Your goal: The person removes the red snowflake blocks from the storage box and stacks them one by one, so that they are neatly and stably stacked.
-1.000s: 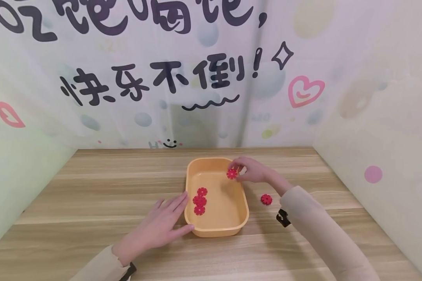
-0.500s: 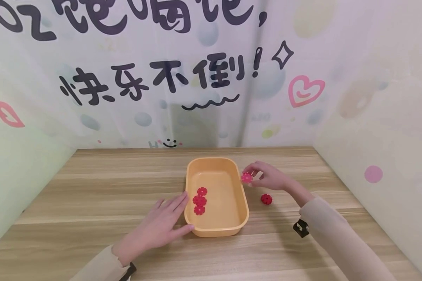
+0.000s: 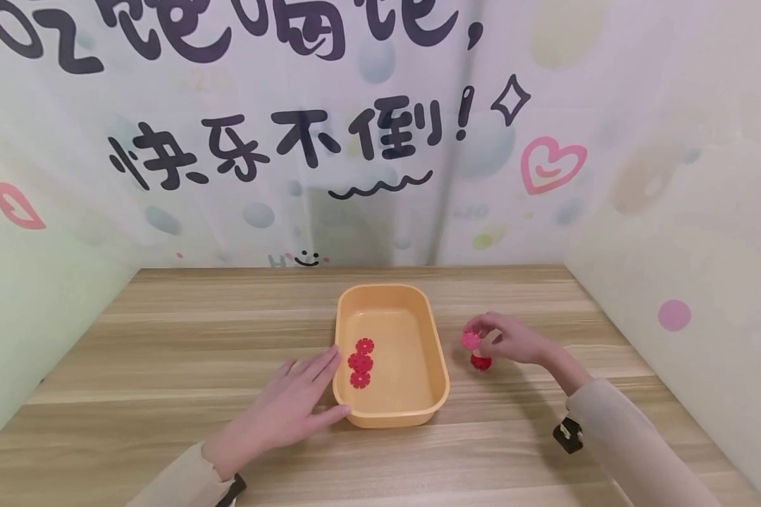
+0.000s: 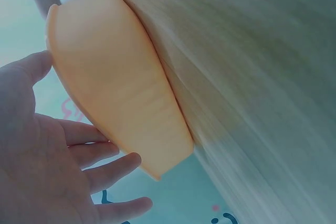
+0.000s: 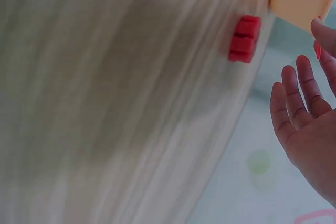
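Note:
An orange rectangular tray (image 3: 406,366) stands on the table, with several red flower-shaped snowflake discs (image 3: 360,363) lying in its left part. My left hand (image 3: 285,405) rests against the tray's left side, fingers extended and spread; in the left wrist view its thumb (image 4: 39,65) touches the rim. Right of the tray, my right hand (image 3: 514,339) pinches a pinkish-red snowflake disc (image 3: 471,340) between thumb and finger. Just below that hand, a small stack of red snowflake discs (image 3: 480,363) sits on the table, partly covered in the head view. The right wrist view shows the stack (image 5: 245,39) from the side.
The wood-grain table (image 3: 228,310) meets a printed white curtain (image 3: 380,225) at the back. Pale side walls (image 3: 678,232) close in both sides. Dark wrist devices, such as the right one (image 3: 568,435), show at the sleeves.
My right hand has moved from over the tray's far right rim, rightward and nearer to me, to above the stack, still pinching the snowflake disc. The left hand and tray have stayed put.

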`<state>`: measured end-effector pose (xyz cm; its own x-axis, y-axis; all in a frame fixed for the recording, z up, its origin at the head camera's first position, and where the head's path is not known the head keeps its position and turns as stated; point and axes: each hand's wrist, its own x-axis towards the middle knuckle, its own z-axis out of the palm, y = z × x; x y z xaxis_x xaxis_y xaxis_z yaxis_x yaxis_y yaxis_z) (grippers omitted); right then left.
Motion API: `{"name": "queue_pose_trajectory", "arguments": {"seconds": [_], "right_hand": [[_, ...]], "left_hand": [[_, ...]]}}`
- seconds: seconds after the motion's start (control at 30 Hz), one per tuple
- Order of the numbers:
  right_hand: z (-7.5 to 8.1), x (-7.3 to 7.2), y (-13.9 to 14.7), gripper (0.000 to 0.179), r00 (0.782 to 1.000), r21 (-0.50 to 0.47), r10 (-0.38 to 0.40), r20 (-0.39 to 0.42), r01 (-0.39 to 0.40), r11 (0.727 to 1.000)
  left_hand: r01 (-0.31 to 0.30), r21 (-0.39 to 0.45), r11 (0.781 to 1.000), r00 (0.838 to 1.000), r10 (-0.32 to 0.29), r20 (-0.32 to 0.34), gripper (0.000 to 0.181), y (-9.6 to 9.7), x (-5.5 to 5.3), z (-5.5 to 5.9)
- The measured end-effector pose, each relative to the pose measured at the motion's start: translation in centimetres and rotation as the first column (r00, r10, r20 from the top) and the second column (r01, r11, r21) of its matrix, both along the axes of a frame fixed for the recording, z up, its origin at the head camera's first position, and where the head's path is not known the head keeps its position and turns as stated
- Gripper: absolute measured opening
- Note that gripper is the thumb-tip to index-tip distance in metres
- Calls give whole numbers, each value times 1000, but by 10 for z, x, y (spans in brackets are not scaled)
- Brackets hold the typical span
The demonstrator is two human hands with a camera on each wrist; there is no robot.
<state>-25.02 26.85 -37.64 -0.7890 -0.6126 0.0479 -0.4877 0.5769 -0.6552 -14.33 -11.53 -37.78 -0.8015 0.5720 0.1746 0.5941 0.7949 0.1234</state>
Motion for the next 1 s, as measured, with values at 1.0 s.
{"name": "queue_pose_trajectory", "arguments": {"seconds": [1.0], "right_hand": [[-25, 3, 24, 33, 997, -14, 55, 53, -55, 998]], "left_hand": [[6, 11, 1000, 1000, -6, -3, 77, 0, 1, 1]]}}
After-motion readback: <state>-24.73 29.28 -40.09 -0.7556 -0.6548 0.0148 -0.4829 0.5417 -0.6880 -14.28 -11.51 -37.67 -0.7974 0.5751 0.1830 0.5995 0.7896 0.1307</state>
